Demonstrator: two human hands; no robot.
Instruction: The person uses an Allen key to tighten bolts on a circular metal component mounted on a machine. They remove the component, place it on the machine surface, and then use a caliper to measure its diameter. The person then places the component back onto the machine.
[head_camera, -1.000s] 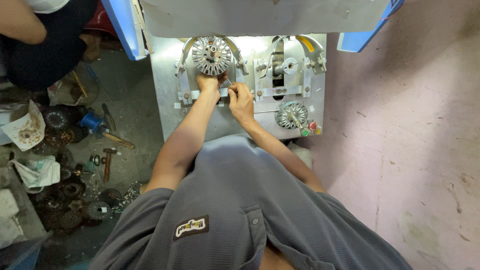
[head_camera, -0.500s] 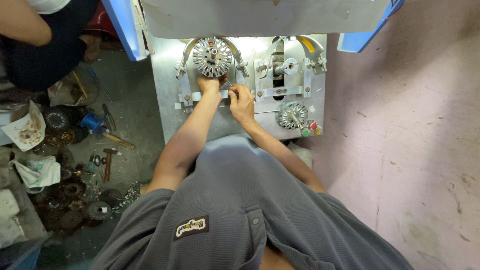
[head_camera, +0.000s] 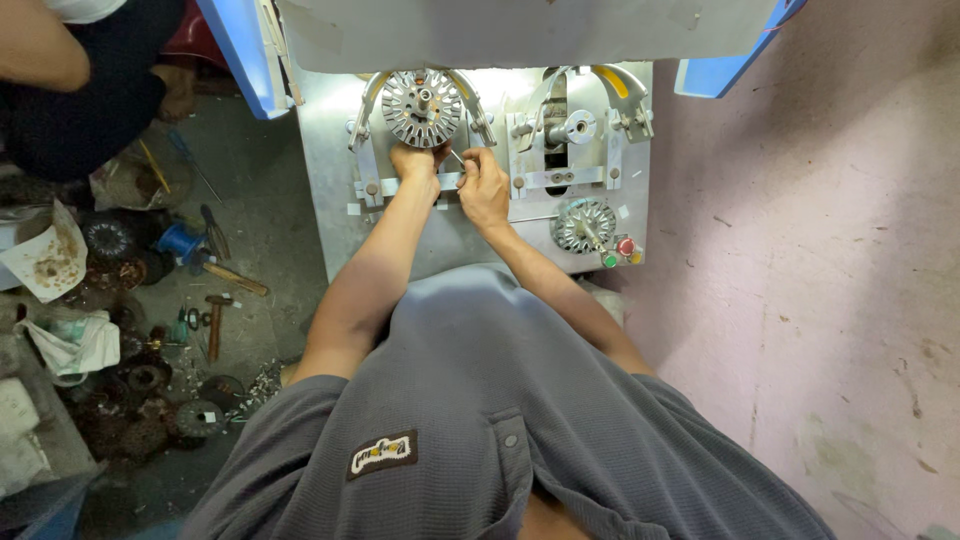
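Head view looks straight down on you at a grey metal machine (head_camera: 330, 190). Your left hand (head_camera: 415, 160) sits at 12 o'clock, its fingers curled up against the lower edge of the round slotted metal core (head_camera: 422, 106), which is mounted between two curved arms. Whether that hand clasps the core or only presses on it, you cannot tell from here. Your right hand (head_camera: 485, 185), just beside the left at 1 o'clock, is pinched closed on a thin metal tool (head_camera: 457, 158) whose tip points toward the core. Further toward 1 o'clock, a second, smaller slotted core (head_camera: 583, 224) lies on the machine near red and green buttons (head_camera: 620, 252). At 9 o'clock, a hammer (head_camera: 214, 325) and dark worn parts litter the floor. At 11 o'clock another person (head_camera: 70, 90) crouches.
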